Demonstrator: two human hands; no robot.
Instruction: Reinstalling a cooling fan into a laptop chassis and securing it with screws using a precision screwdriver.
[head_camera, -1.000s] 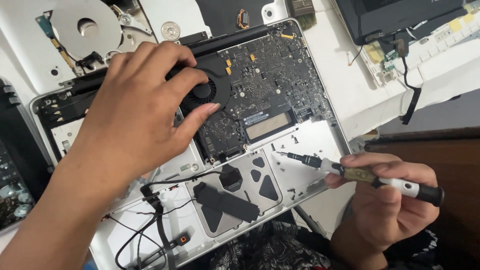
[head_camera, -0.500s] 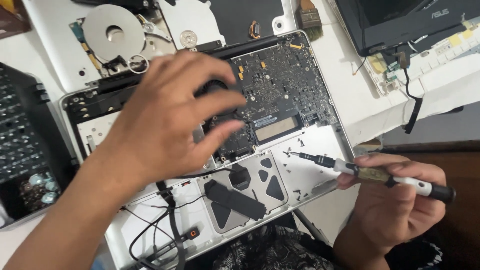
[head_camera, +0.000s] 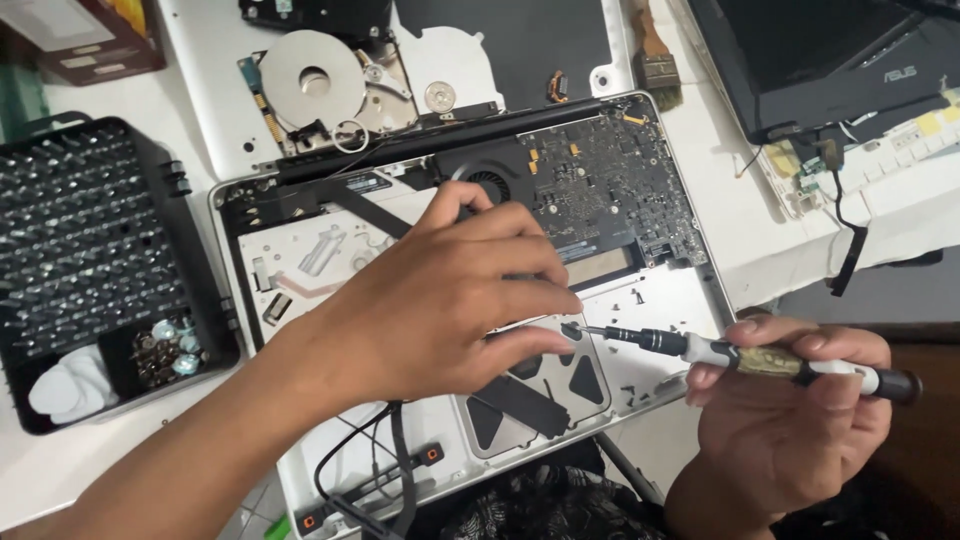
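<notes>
Right hand (head_camera: 790, 400) around screwdriver (head_camera: 740, 355), left hand (head_camera: 440, 300) perhaps at tip.

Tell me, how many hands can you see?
2. The left hand reaches over the open laptop; the right hand holds a screwdriver at the laptop's right edge.

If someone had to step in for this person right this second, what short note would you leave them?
Left hand: spread over the middle of the opened laptop base, fingertips meeting the screwdriver tip; anything pinched there is too small to tell.
Right hand: grips the precision screwdriver, tip pointing left over the trackpad underside.
Things: motherboard and fan sit in the base; loose black cables trail at the near edge; tiny screws lie on the palm rest; bit tray on the left.
Done: bottom cover off, insides exposed.
Left: the board and fan are still in place.
</notes>
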